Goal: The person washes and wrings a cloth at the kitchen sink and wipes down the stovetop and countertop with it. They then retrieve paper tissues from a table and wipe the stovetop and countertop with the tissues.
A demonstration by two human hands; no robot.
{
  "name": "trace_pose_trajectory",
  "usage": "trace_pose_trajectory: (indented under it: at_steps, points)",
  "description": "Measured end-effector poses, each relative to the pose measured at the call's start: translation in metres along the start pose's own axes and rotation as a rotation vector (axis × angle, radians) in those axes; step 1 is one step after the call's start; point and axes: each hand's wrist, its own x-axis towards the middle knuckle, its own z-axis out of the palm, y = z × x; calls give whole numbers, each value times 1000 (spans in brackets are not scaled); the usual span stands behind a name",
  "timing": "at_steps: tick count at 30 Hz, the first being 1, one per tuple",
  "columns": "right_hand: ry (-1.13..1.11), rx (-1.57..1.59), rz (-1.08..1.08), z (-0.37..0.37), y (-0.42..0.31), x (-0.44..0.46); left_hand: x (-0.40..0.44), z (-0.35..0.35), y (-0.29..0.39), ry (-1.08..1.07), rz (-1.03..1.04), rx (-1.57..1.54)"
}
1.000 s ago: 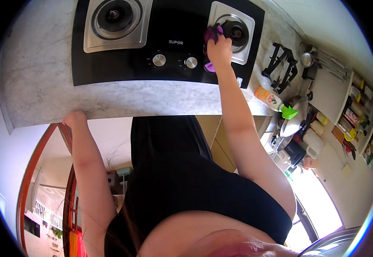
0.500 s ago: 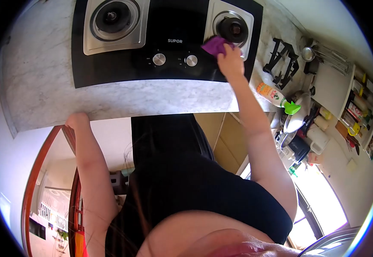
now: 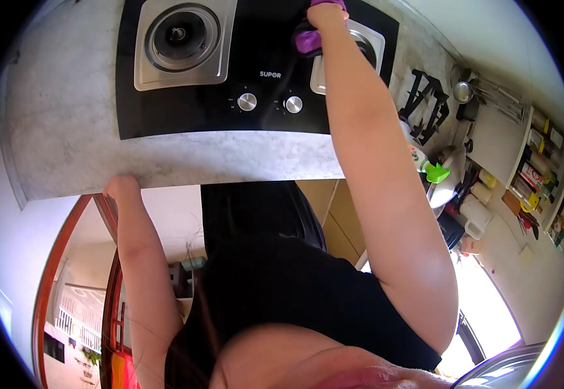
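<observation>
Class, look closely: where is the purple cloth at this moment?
In the head view, the purple cloth is near the top edge, right of centre, at the person's right hand, by the right-hand burner plate's left edge.

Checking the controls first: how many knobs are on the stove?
2: the left knob and right knob, below the SUPOR logo, one either side.

The brand name SUPOR (image 3: 270, 74) stands in pale capital letters on the black cooktop (image 3: 172, 117)
</observation>
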Motion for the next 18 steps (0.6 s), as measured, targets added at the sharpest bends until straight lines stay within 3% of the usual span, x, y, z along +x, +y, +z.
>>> trace_pose_trajectory:
  at_steps: [2,3,4,5,6,7,11,18]
  points:
    - [186,71,74,27,20,45,5,4,0,4,-7,12]
    - [116,-4,70,12,23,41,7,6,0,0,-12,17]
    - [65,-236,-190,16,53,54,8,6,-1,-30,-16,10]
    - [195,-156,-63,42,76,87,8,4,-2,-63,-20,2]
    - [145,-112,12,45,99,106,11,3,-1,-94,-24,-7]
    - [91,36,46,-17,76,31,17,7,-1,-115,-41,-10]
    - [406,298,225,55,194,109,23,2,-1,-169,-67,-37]
    - [396,305,526,50,258,76,64,48,0,-186,-108,29]
